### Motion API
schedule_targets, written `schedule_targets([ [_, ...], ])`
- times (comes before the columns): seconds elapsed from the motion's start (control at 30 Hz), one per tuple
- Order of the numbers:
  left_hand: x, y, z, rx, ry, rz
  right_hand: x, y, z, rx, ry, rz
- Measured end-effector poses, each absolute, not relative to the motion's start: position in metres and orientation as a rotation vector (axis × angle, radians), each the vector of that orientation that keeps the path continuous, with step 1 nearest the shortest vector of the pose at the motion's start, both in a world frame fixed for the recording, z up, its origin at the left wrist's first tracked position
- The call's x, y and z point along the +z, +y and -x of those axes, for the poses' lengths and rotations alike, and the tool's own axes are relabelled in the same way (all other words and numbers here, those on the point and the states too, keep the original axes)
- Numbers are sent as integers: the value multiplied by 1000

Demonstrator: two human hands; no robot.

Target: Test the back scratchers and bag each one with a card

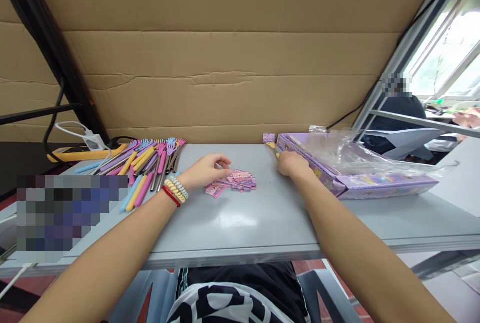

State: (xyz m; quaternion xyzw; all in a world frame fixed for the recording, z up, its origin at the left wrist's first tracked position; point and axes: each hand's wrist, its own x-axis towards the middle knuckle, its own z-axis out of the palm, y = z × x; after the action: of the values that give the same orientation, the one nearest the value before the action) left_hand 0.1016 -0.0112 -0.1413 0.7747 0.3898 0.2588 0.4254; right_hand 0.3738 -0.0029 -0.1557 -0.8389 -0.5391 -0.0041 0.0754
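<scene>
Gripping a yellow claw-headed stick (271, 146): R hand (293, 164), fingers closed round it, most of shaft hidden in fist. Long axis runs away from the person & slightly L, head out past the knuckles, just beside the purple box (386, 186). Small pink tag (269, 138) right by the head, far side; can't tell if attached. L hand (210, 169) is nearer the pink card pile (242, 181), approx. mid-table, betw. both hands; thumb & fingers curled over its near-L edge, can't tell if pinching any. Stick bundle (144, 163) on L.
</scene>
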Motion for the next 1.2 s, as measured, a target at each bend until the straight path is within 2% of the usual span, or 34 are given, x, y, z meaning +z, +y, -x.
schedule_targets([
  [0.33,-142,-9,-100,601,998,-2065,-147,-7,-371,105,-1616,2587],
  [0.53,-144,-1,-89,639,1126,-2554,-133,-18,-361,86,-1635,2554],
  [0.8,-141,1,-84,532,1197,-2725,-119,-30,-351,-169,-1726,2255],
  [1.0,-140,1,-85,494,1204,-2743,-103,-40,-366,-364,-1447,2023],
  [1.2,-140,12,-78,544,1301,-2693,-98,-43,-415,-413,-1112,2197],
])
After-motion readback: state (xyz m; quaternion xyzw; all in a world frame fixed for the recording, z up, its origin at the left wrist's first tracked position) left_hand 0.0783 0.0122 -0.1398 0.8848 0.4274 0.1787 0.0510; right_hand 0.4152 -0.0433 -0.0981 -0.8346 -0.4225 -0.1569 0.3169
